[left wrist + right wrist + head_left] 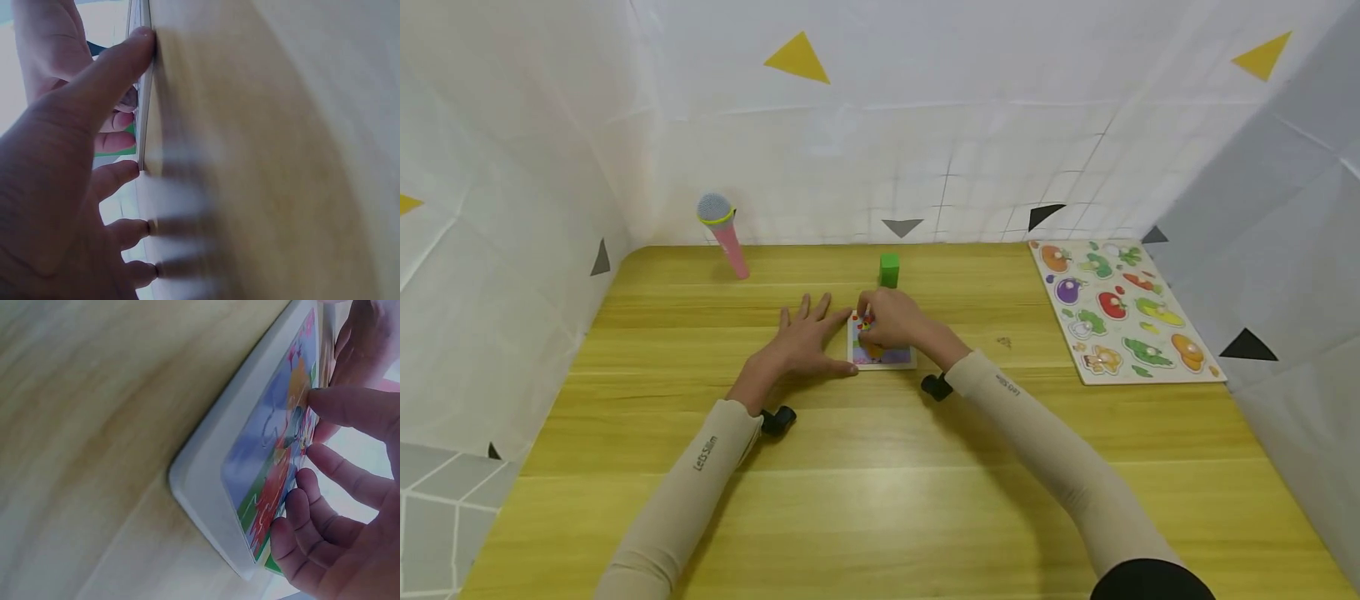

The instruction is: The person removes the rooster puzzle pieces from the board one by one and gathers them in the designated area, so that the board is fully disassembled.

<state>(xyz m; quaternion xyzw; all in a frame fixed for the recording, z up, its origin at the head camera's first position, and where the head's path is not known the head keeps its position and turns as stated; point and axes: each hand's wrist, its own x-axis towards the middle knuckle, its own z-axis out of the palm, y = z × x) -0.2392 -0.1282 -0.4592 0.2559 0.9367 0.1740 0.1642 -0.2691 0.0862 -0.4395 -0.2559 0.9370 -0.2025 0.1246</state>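
Okay, biggest first. White patterned sheeting fills the top of the head view and drops down both sides; its bottom edge meets the back of the wood table. Table takes most of the centre and bottom. Widest moving room: the stretch of wood between the beige sleeves, from mid-frame down to the bottom edge.

Vegetable board: right of the frame, mid height, flat. Its back edge sits near the sheeting and its right corner reaches the table's right edge, so tight on that side; more room on its left.

Left hand: left of frame centre, fingers spread, grasping nothing, thumb against the edge of the picture puzzle, index by its upper-left corner. Right hand: frame centre, fingers bent, tips down on the puzzle. Can't tell if it pinches a piece or only presses.

Puzzle: centre of the frame, flat on the wood. Lower edge and lower-right corner show; upper part mostly under the right hand.

Toy microphone: upper left, pink end on the wood near the back edge. Green block: upper centre, upright, just beyond the right hand, little gap.
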